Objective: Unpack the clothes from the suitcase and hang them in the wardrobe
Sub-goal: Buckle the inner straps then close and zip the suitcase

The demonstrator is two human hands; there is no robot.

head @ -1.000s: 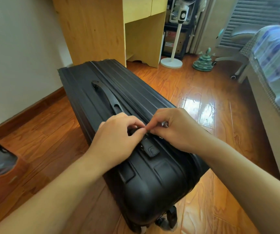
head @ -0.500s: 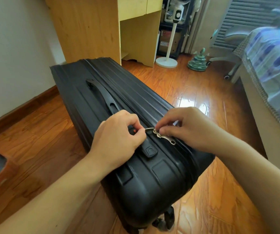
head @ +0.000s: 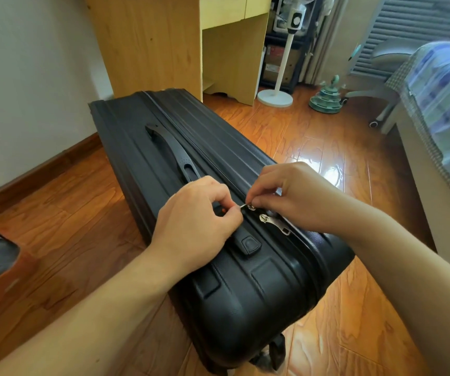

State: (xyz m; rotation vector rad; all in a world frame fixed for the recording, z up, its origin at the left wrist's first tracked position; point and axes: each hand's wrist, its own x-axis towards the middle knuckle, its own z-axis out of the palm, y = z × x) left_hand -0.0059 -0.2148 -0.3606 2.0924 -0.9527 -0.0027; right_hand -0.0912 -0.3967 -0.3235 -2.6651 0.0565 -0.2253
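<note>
On the closed black suitcase (head: 164, 147), left hand (head: 196, 229) and right hand (head: 294, 196) each pinch 1 zipper pull (head: 251, 207).

Both hands — left hand (head: 195, 226), right hand (head: 293, 196) — fingers curled, pinching.

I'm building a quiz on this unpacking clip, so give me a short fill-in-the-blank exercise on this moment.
1. The black suitcase lies on a ____ floor.
2. Both hands work at the metal ____ pulls; the left hand pinches one, and another lies by the right hand.
3. The suitcase is still ____.
4. The white fan stand is ____ the suitcase.

Missing words: wooden; zipper; closed; beyond
</note>
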